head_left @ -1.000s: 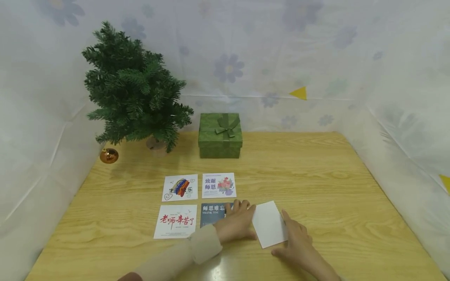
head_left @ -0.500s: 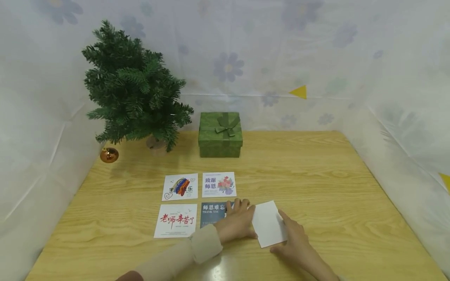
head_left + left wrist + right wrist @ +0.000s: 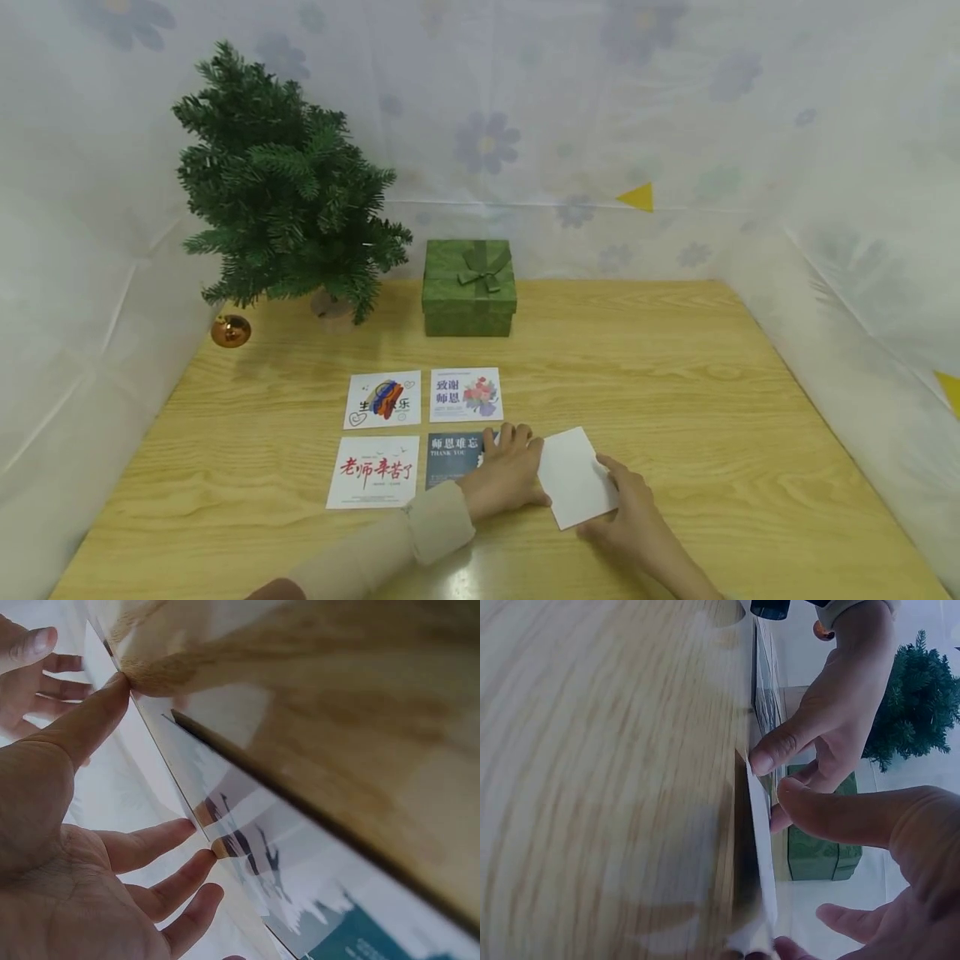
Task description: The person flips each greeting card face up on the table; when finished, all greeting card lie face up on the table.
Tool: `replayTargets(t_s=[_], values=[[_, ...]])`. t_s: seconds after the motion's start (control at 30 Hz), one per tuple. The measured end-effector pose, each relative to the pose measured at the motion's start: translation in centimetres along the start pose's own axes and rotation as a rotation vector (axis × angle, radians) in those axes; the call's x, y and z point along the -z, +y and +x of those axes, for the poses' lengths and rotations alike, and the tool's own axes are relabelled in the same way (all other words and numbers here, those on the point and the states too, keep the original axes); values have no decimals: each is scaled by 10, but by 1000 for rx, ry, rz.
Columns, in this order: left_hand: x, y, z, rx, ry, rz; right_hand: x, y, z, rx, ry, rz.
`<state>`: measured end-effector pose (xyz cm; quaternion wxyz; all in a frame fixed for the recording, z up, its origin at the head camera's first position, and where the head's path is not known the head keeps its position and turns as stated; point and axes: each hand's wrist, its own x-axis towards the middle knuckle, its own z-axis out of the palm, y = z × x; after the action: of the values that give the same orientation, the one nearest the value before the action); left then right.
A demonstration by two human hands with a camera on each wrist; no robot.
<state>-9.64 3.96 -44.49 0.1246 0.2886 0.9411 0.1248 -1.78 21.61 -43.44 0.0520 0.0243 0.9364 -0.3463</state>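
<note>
A blank white card lies at an angle between the two hands. My left hand rests over part of a dark blue card, hiding its right side. Its thumb and fingertips touch the white card's left edge. In the left wrist view, the left fingers look nearly straight. My right hand holds the white card's right side, thumb near the lower corner and a finger on the far side. In the right wrist view, the white card tilts slightly above the table, with a shadow beneath.
Three more printed cards lie left and behind: a red-lettered card, a rainbow-scribble card and a bouquet card. Behind stand a green gift box and a small Christmas tree with a gold ornament. Floral sheets surround the wooden table.
The white card and my right hand have shifted very slightly to the right in the head view. My left hand stays almost still, and the other cards lie as before.
</note>
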Motion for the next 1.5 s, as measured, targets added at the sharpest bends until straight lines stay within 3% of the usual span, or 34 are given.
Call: replayTargets(t_s=[0.37,0.57,0.8,1.03,1.27,1.37,1.5], values=[[-2,-3,1,0,11,-39,3,8,2,51,-17,32],[1,-7,3,-7,21,-83,12,9,4,41,-32,59],[5,-12,2,-13,34,-102,21,12,7,57,-68,202],[20,-16,-1,-42,95,-250,27,13,10,96,-30,350],[28,-16,-3,-45,117,-517,29,9,11,128,-16,436],[30,-15,-3,-76,149,-639,30,7,11,163,-7,461],[33,-17,-7,-127,221,-732,33,4,11,238,0,526]])
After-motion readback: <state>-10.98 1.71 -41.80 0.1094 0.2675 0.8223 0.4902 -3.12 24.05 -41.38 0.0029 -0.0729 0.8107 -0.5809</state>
